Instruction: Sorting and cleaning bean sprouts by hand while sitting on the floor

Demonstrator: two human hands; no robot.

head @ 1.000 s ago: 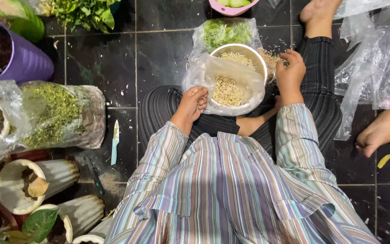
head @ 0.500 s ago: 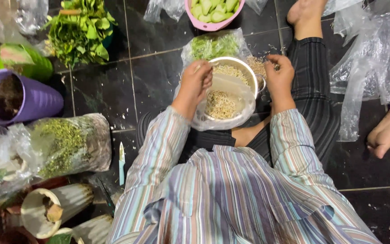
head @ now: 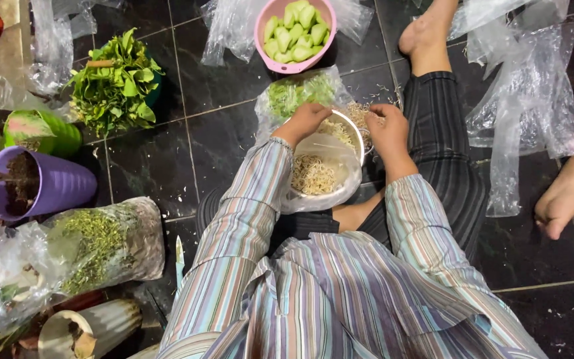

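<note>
left hand (head: 305,121) pinching rim of clear bag (head: 320,174) of bean sprouts, mouth pointing away; right hand (head: 388,130) curled over loose sprouts

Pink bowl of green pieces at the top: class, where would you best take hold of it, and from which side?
Probably grip the pink bowl by its bare left rim, coming from above: that rim shows uncovered, while clear plastic bags crowd its sides.
</note>
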